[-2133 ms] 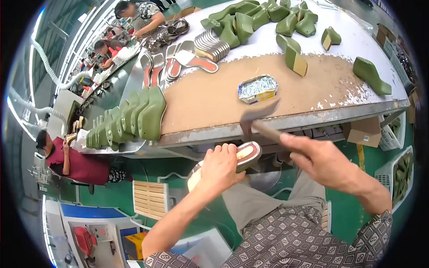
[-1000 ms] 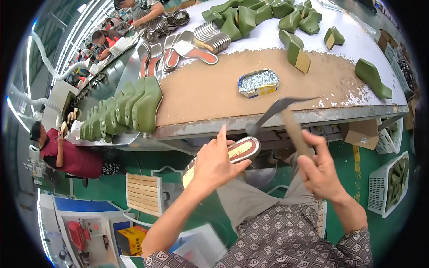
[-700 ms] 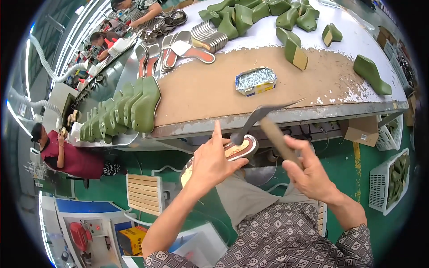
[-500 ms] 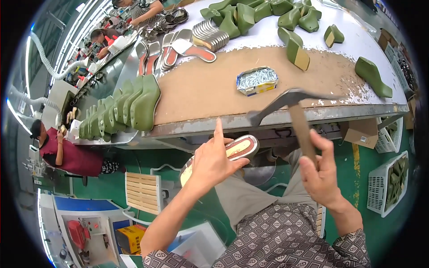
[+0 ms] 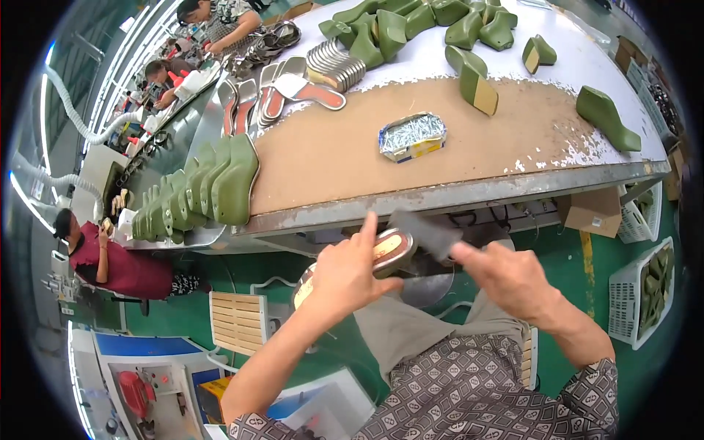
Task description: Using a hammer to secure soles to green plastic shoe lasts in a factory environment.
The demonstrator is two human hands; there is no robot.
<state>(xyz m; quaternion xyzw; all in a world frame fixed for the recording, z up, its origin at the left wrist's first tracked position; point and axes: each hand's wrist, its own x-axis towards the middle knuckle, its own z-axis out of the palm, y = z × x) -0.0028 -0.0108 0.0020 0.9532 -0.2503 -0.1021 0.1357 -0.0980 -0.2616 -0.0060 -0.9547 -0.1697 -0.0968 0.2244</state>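
My left hand (image 5: 343,273) lies across a shoe last with an insole on it (image 5: 396,253), gripping it from above; the index finger points up and the thumb sticks out, while other fingers are partly hidden. The insole is reddish brown with a cream patch and a pale rim. In my right hand (image 5: 513,282) is a hammer (image 5: 429,233), its dark head smeared by motion close to the last's right end. Fingers wrap the handle, which is mostly hidden. On the bench above both hands sits a small open box of nails (image 5: 412,136).
The bench (image 5: 323,158) has a metal front edge. Green shoe lasts (image 5: 236,180) stand in a row at left, with more at the back. Insoles (image 5: 312,89) lie behind. A white basket (image 5: 629,315) is at right. A person in red (image 5: 117,257) sits at left.
The hammer has swung down and left from above the bench edge to beside the insole's end. My left hand stays on the last. The view has shifted slightly.
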